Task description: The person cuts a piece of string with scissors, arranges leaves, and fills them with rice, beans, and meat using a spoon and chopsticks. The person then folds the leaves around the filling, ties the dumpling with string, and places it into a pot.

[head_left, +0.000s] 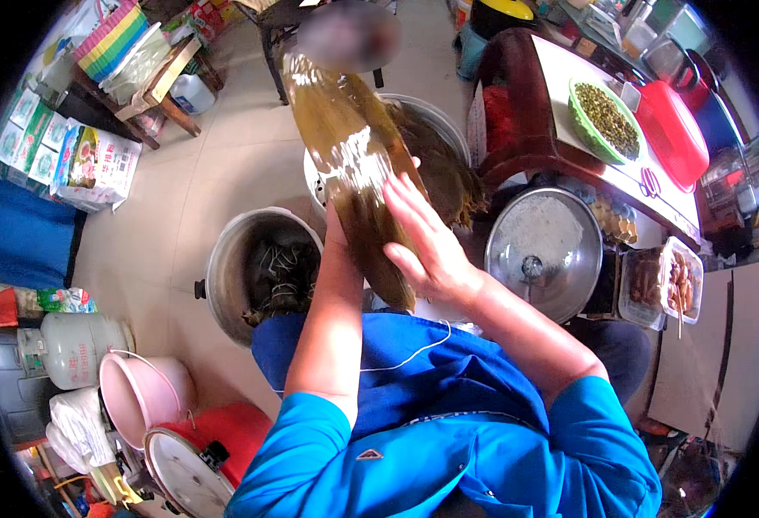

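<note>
Long, wet, olive-brown wrapping leaves [332, 112] are held lengthwise in front of me, shining in the light. My left hand [334, 229] supports them from beneath, its fingers mostly hidden behind them. On top, my right hand [427, 242] lies against the leaf surface with fingers stretched out. Behind the leaves, a metal basin [440, 110] holds more dark soaked leaves [448, 168]. To the left, tied leaf-wrapped dumplings [280, 293] sit in a large metal pot [217, 272]. At the right stands a steel bowl [504, 281] of white rice grains [539, 224].
A green basket [582, 129] of greenish split beans and a red plastic lid [673, 134] rest on the right table. Nearer is a clear tub [694, 293] of brown meat pieces. A pink bucket [129, 393], a gas cylinder [77, 345] and a red lidded pot [233, 432] stand left.
</note>
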The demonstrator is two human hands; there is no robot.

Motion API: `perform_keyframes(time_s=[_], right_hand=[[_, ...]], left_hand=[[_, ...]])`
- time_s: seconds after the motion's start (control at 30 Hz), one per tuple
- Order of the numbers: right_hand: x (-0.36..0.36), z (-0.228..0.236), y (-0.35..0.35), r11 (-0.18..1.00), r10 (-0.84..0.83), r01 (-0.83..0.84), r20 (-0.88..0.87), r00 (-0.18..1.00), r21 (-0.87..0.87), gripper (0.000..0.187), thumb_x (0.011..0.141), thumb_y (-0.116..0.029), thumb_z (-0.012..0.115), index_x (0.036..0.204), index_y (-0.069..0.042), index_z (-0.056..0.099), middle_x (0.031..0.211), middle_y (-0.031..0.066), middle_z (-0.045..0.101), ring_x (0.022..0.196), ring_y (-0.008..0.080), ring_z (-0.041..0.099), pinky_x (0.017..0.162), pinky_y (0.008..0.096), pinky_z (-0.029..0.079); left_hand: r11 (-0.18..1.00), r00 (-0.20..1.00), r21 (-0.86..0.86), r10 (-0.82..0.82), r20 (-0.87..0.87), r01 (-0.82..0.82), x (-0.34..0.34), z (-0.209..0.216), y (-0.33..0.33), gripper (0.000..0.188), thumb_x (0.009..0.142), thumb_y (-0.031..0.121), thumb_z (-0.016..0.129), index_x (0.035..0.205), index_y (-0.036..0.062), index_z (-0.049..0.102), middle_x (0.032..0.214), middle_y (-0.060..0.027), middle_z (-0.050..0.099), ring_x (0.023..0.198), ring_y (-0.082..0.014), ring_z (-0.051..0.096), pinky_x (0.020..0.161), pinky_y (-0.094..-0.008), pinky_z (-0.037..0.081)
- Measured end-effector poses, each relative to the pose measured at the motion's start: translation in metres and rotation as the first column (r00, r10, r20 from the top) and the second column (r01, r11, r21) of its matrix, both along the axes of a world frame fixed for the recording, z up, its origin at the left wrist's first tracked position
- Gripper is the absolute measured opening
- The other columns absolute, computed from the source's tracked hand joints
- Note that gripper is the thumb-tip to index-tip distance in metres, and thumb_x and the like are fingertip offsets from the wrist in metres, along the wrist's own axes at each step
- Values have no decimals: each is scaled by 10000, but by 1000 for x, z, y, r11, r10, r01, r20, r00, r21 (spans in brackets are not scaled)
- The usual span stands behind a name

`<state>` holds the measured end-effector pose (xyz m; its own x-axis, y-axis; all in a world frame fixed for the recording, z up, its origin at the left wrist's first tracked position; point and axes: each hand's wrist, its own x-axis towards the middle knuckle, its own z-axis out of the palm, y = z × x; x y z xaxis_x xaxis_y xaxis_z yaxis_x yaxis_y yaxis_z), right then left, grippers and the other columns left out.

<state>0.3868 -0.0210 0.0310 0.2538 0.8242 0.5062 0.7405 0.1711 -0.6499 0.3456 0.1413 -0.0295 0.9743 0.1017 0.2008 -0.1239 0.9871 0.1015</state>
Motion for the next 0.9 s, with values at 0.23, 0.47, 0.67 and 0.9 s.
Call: perform_keyframes(time_s=[0.23, 0.47, 0.67, 0.9], right_hand=[[-13, 2, 47, 994, -103, 103, 18, 995, -33, 817, 858, -405, 528, 1423, 22, 120, 1471, 242, 143, 1366, 393, 141, 1108, 474, 102], [-16, 27, -34, 981, 188, -193, 318, 929, -15, 934, 658, -538, 703, 1371, -61, 336, 1386, 211, 335, 1163, 334, 423, 962, 434, 347], [-48, 12, -48, 986, 67, 32, 562, 824, -164, 656, 655, -281, 715, 1256, -122, 507, 1308, 78, 477, 1017, 233, 505, 821, 348, 425], [-43, 37, -45, 969, 163, -222, -961, 222, 113, 343, 992, -206, 343, 1247, -13, 469, 1245, 121, 527, 1059, 218, 577, 809, 321, 530]], left_hand=[[888, 967, 384, 246, 70, -254, -5, 21, -20, 602, 935, 493, 324, 1407, 122, 276, 1418, -127, 337, 1271, -305, 376, 1049, -460, 324], [936, 959, 257, 190, 212, -242, -24, 37, -4, 557, 956, 419, 331, 1393, 78, 280, 1387, -114, 387, 1236, -299, 427, 1032, -468, 365], [926, 948, 209, 294, 123, -314, -28, 42, -2, 551, 957, 408, 347, 1375, 52, 301, 1373, -120, 402, 1216, -293, 447, 1001, -430, 411], [848, 896, 356, 440, -60, -393, -35, 67, 5, 615, 905, 532, 362, 1307, 68, 406, 1297, -168, 471, 1042, -326, 554, 874, -433, 490]])
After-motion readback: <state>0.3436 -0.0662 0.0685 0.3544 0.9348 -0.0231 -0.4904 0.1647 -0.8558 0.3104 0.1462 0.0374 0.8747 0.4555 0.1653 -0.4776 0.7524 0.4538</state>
